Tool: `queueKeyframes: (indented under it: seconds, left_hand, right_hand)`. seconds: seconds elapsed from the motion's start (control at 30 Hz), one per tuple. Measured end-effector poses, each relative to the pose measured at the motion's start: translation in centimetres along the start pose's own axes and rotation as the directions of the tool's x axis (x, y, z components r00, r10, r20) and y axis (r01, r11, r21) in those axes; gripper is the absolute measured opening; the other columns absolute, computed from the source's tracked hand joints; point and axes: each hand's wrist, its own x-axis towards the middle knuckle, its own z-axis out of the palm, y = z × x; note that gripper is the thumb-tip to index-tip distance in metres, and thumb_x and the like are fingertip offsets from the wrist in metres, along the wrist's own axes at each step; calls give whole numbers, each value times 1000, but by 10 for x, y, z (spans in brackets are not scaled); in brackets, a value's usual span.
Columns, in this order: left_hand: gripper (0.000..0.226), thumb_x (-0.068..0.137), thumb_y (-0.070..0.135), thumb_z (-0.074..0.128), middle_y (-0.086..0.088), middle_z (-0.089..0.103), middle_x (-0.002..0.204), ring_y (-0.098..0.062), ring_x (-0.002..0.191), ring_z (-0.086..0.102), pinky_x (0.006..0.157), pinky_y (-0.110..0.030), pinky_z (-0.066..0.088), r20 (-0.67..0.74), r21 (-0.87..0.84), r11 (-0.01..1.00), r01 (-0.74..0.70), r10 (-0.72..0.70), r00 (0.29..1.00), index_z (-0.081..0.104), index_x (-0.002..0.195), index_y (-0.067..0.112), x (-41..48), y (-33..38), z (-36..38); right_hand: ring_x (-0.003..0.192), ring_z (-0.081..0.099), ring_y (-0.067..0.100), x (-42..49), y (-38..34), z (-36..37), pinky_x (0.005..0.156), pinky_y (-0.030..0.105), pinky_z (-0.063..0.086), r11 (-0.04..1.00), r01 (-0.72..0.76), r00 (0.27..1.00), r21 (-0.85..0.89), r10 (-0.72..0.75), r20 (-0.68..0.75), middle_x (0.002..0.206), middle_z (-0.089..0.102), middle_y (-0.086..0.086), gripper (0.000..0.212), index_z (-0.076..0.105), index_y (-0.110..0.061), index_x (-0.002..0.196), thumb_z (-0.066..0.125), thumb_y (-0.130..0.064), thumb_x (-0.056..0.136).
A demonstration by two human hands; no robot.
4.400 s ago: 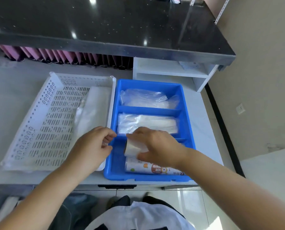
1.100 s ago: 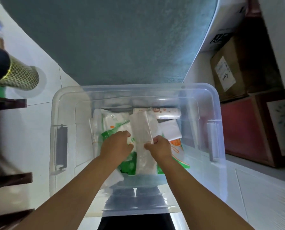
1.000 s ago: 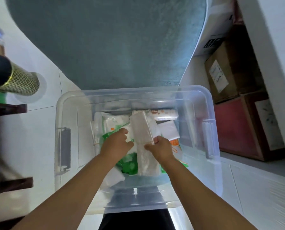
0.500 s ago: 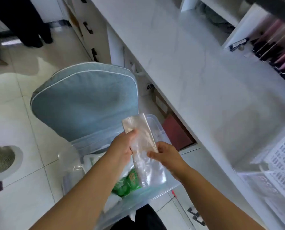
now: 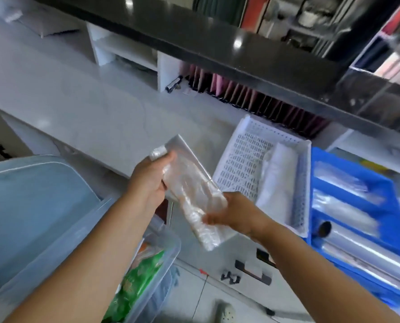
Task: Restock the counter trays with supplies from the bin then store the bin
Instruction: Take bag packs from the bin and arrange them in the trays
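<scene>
Clear bag pack held mid-air between bin and desk, left hand fingers wrapped round its top, right hand fingers pinching its lower edge; best carried level, laid flat in white tray.

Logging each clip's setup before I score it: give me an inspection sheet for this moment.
Surface: pale marble-look counter, mostly bare.
Job's things: clear plastic packet of bags held over the counter edge; white perforated tray holding a white bag stack; blue divided tray with clear rolls; clear plastic storage bin below, a green packet inside.
Clutter: pink folders under the black shelf.
Grippers: left hand and right hand both grip the packet.
Cables: nothing seen.
Surroundings: blue-grey chair cushion, tiled floor.
</scene>
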Motion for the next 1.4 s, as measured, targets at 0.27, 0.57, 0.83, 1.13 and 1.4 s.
queueKeyframes:
  seconds: [0.27,0.57,0.83,1.13,1.4]
  left_hand:
    - [20,93,17,52,-3,68,94,-12,77,67,54,-24,54,126,-2,997,81,-80,989,59,112,15,-31,-49,155]
    - [11,92,19,54,-2,73,87,-12,77,70,65,-25,56,306,159,987,30,-79,949,63,97,16,-59,-142,302]
    - [29,86,21,56,-3,59,122,-22,113,54,95,-32,43,664,735,16,-678,-214,716,60,115,17,-29,-245,354]
    - [41,75,22,64,-11,53,119,-30,109,48,87,-39,39,671,418,-541,-730,-357,650,53,113,10,-11,-279,375]
    - [28,69,30,67,-2,55,102,-24,100,49,78,-32,38,701,462,-473,-750,-324,635,61,94,19,-1,-285,376]
  right_hand:
    - [69,63,4,-58,55,-123,57,19,48,999,33,967,-20,-37,-252,78,67,-9,21,63,-30,87,74,-38,70]
    - [65,60,10,-90,151,-274,55,22,46,999,-26,943,-24,16,-332,72,64,-5,4,63,-18,80,65,-19,77]
    - [59,51,16,-99,230,-384,55,30,40,971,-138,836,-197,8,-548,59,55,-6,22,53,-27,58,61,-19,77]
    - [61,50,25,-87,263,-406,56,33,42,946,-153,854,-287,-20,-520,59,53,1,19,50,-20,60,58,-17,77]
    - [70,58,30,-82,269,-402,62,37,50,955,-116,853,-273,-45,-521,72,63,10,8,62,-12,76,58,-19,80]
